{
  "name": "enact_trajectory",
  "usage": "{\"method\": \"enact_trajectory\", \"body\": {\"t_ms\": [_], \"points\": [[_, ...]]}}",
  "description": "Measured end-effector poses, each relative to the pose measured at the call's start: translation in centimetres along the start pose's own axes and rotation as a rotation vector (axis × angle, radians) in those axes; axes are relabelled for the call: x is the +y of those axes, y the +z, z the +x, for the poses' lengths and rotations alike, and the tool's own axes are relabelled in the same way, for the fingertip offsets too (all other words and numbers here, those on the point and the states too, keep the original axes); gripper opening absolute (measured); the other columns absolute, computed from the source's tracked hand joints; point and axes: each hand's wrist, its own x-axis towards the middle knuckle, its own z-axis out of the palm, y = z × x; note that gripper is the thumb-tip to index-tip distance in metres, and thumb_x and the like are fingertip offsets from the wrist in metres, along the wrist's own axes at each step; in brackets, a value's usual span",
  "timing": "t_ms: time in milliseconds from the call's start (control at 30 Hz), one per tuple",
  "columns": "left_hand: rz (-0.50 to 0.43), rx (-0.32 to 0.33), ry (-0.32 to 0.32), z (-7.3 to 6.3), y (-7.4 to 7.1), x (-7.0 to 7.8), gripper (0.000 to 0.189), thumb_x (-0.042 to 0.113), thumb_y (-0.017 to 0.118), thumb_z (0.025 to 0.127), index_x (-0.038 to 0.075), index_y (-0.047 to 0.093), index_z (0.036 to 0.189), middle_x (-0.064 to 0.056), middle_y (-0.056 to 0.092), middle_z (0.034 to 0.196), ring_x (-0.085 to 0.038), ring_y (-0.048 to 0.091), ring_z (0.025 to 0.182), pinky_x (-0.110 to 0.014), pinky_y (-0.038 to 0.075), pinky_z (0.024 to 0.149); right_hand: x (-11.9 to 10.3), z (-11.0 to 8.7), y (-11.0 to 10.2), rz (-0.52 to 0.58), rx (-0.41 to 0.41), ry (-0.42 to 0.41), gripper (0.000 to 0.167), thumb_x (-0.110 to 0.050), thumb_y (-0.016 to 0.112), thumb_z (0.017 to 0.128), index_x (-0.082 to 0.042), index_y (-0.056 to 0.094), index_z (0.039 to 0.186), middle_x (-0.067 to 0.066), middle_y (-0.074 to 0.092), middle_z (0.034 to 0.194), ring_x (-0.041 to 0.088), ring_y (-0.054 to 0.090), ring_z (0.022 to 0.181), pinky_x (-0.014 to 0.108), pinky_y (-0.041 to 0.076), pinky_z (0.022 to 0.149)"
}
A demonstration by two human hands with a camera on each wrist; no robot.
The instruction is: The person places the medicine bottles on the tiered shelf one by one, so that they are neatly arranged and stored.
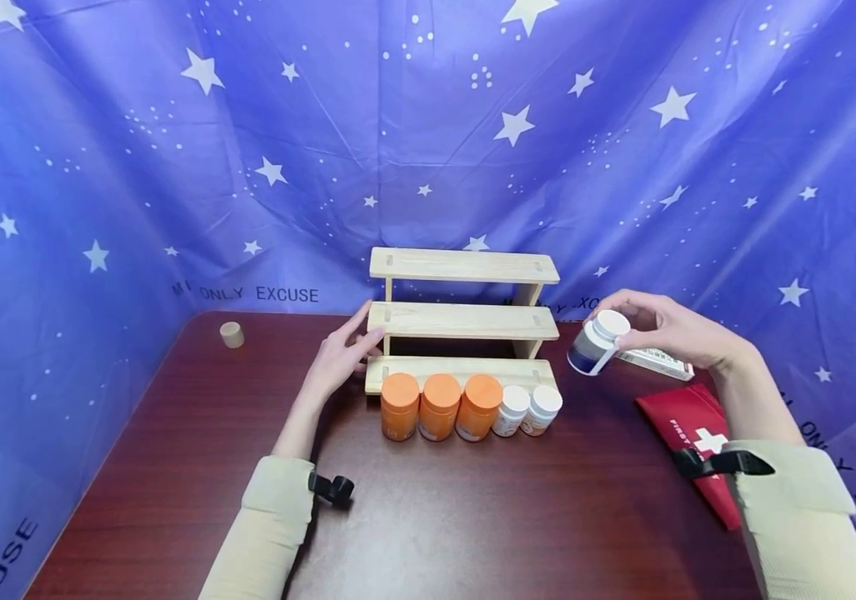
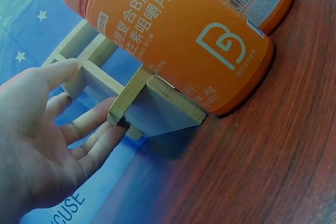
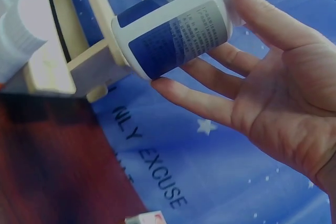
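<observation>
My right hand (image 1: 668, 329) grips a white pill bottle (image 1: 589, 353) with a dark blue and grey label, held tilted in the air to the right of a three-tier wooden shelf (image 1: 465, 320). In the right wrist view the thumb lies at its white cap and the fingers run behind its body. At the shelf's left end, my left hand (image 1: 337, 357) touches the boards with loosely spread fingers. Along the shelf's front stand three orange bottles (image 1: 440, 408) in a row. Two small white bottles (image 1: 512, 413) follow them on the right.
A red first-aid pouch (image 1: 690, 421) lies at the right, partly under my right forearm. Behind it is a flat white box (image 1: 658, 364). A small beige cylinder (image 1: 232, 335) lies at the back left. A blue starry cloth (image 1: 337, 167) hangs behind the table (image 1: 428, 517).
</observation>
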Motion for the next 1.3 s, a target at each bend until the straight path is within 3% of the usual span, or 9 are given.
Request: {"method": "enact_trajectory", "body": {"t_ms": [267, 600, 900, 1300], "points": [[-0.006, -0.013, -0.013, 0.0, -0.1, 0.1, 0.070, 0.061, 0.057, 0.099, 0.045, 0.027, 0.161, -0.015, 0.079, 0.099, -0.022, 0.076, 0.090, -0.037, 0.065, 0.078, -2.3, 3.7, -1.3, 0.037, -0.040, 0.012, 0.039, 0.008, 0.062, 0.095, -0.002, 0.056, 0.131, -0.001, 0.071, 0.118, 0.007, 0.069, 0.101, 0.027, 0.061, 0.083], [-0.004, -0.018, -0.015, -0.1, -0.2, 0.3, 0.070, 0.061, 0.057, 0.099, 0.046, 0.027, 0.160, -0.016, 0.078, 0.101, -0.025, 0.077, 0.093, -0.038, 0.066, 0.078, -5.7, 8.8, -2.4, 0.183, -0.125, 0.032, 0.035, 0.007, 0.056, 0.100, -0.005, 0.056, 0.132, 0.002, 0.066, 0.119, 0.013, 0.070, 0.101, 0.035, 0.065, 0.086], [-0.001, -0.015, -0.016, -0.2, -0.1, 0.4, 0.069, 0.060, 0.057, 0.100, 0.046, 0.028, 0.160, -0.016, 0.078, 0.101, -0.024, 0.077, 0.090, -0.038, 0.066, 0.079, -7.7, 13.2, -2.2, 0.161, -0.065, 0.065, 0.029, 0.000, 0.059, 0.102, -0.011, 0.058, 0.129, 0.003, 0.065, 0.120, 0.016, 0.070, 0.101, 0.042, 0.065, 0.087], [0.006, -0.008, -0.010, -0.1, -0.2, 0.2, 0.069, 0.062, 0.057, 0.099, 0.048, 0.028, 0.160, -0.014, 0.079, 0.099, -0.020, 0.077, 0.083, -0.037, 0.065, 0.077, -9.3, 19.1, 0.5, 0.171, 0.021, 0.116, 0.027, -0.011, 0.062, 0.103, -0.017, 0.059, 0.129, 0.006, 0.059, 0.123, 0.020, 0.067, 0.106, 0.042, 0.064, 0.090]]}}
